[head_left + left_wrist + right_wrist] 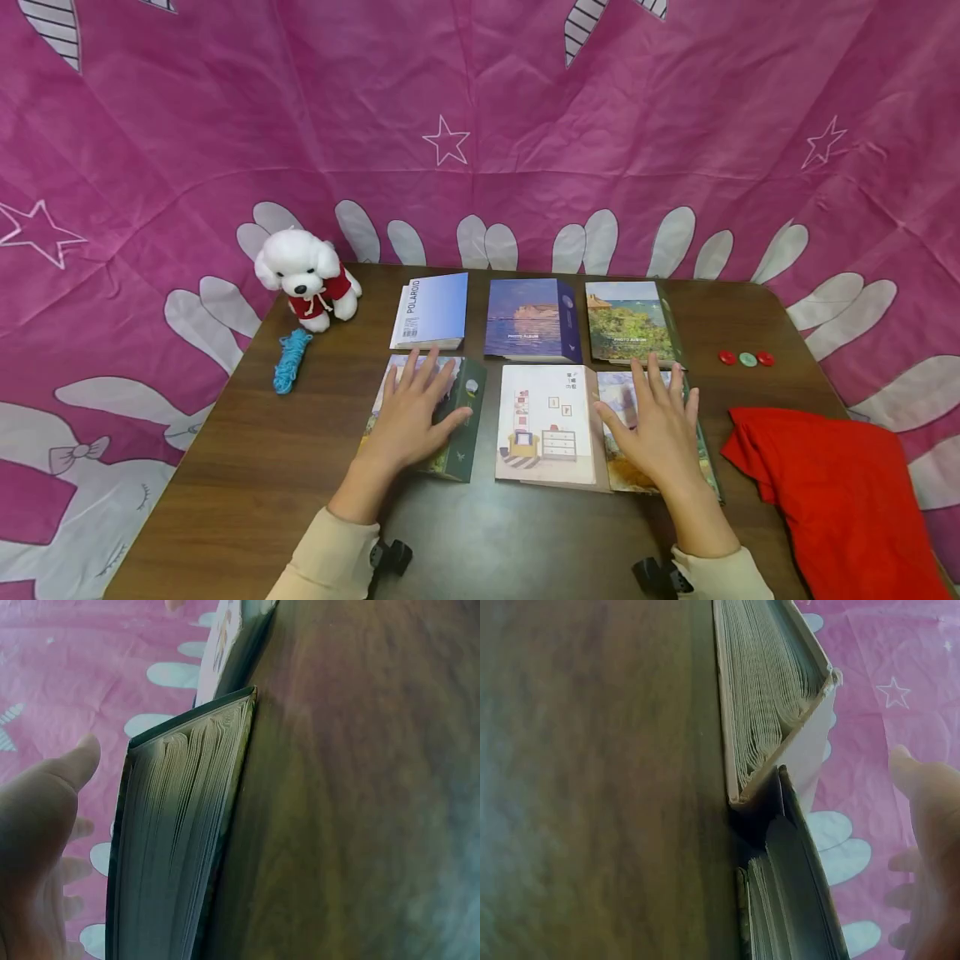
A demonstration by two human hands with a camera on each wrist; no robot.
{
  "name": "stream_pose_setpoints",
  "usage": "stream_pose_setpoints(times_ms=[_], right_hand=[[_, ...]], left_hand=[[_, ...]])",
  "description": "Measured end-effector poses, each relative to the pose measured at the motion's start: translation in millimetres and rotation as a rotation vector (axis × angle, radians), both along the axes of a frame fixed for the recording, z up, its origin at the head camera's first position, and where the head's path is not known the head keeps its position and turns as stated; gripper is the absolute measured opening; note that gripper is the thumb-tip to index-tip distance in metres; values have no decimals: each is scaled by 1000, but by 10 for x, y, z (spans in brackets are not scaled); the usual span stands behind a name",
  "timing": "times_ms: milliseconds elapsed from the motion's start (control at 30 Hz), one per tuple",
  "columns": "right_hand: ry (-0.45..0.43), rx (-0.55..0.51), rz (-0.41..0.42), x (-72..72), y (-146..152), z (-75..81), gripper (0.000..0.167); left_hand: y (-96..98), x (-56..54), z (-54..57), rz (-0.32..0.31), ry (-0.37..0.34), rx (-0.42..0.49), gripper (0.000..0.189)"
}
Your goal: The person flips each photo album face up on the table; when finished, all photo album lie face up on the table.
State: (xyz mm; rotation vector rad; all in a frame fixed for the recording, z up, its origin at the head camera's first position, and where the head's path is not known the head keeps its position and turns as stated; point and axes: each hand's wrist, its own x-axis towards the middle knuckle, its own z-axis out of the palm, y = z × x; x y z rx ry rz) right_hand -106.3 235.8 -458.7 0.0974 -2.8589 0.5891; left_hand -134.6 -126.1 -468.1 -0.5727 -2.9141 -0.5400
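Six-album layout aside, several photo albums lie in two rows on the table. My left hand [407, 417], fingers spread and straight, hovers over the front-left album with a dark green spine [463, 446]. In the left wrist view, a gap shows between the thumb [81, 761] and that album's cover; its page edges [176, 825] face the camera. Spread likewise, my right hand [660, 429] is over the front-right painted album [626, 471], partly hiding it. Left of it sits a white album with a furniture drawing [543, 425], whose spine edge overlaps the painted one in the right wrist view.
Behind stand a blue POLAROID album [438, 308], a purple album [522, 312] and a landscape album [628, 321]. A plush dog [303, 275] and blue cord [291, 360] are left; red and green buttons [747, 359] and red cloth [832, 483] are right.
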Motion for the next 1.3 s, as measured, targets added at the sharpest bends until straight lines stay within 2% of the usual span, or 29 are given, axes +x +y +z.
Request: stream_pose_setpoints(times_ms=[133, 267, 433, 600, 833, 933, 1033, 1167, 1300], right_hand=[[4, -4, 4, -13, 2, -4, 91], [8, -62, 9, -51, 6, 29, 89], [15, -284, 32, -164, -17, 97, 76], [-6, -488, 58, -334, -106, 140, 66], [-122, -671, 77, -568, -281, 193, 65], [-191, -743, 65, -677, -380, 202, 68], [-222, -840, 58, -801, -517, 206, 66], [-183, -1009, 67, -975, -739, 197, 58], [-144, -1174, 70, -1112, -990, 185, 51]], left_hand=[[-2, -34, 15, 4, -27, 17, 79], [-27, -117, 36, 30, -45, 96, 78], [-103, -266, 99, 65, -53, 225, 73], [-190, -413, 120, 76, -61, 288, 69], [-317, -569, 81, 81, -90, 340, 67], [-388, -638, 73, 73, -121, 370, 66], [-456, -712, 73, 67, -159, 398, 66], [-495, -814, 106, 86, -235, 478, 67], [-501, -918, 118, 131, -334, 582, 70]])
